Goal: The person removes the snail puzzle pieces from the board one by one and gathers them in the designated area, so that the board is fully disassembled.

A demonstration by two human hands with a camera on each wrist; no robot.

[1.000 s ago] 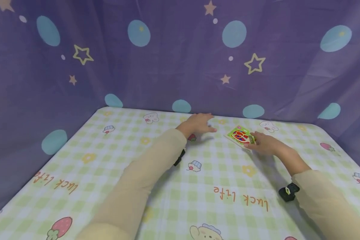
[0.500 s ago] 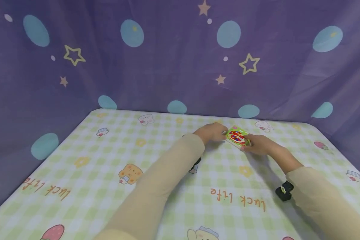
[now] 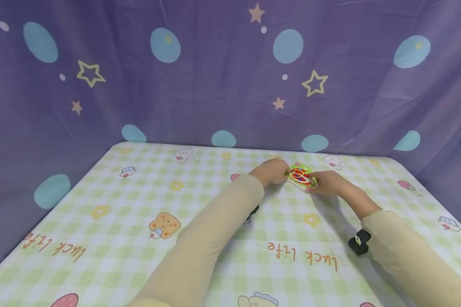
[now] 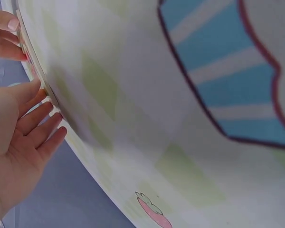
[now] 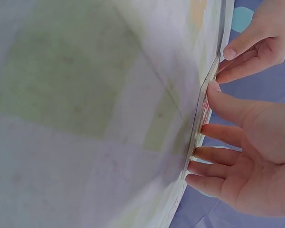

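Note:
A small flat wooden-looking board [image 3: 300, 175] with a green border and a red, blue and white picture lies at the far part of the table in the head view. My left hand [image 3: 273, 171] pinches its left edge between thumb and fingers. At the opposite side, my right hand [image 3: 328, 184] holds the board, thumb at the near edge and fingers over the right part. The board [image 5: 198, 118] appears nearly edge-on in the right wrist view, close to the cloth. In the left wrist view, the left hand [image 4: 23, 130] has its fingertips at the board's edge.
A green-and-white checked tablecloth [image 3: 230, 260] with printed cakes, strawberries and lettering covers the table. A purple curtain [image 3: 223, 98] with stars and blue ovals hangs behind the table's far edge. A black wrist camera [image 3: 359, 242] sits below the right sleeve.
My left hand has come right to the board and taken its left edge; before, it was apart with fingers spread. The right hand stays on the board. The head view has shifted slightly.

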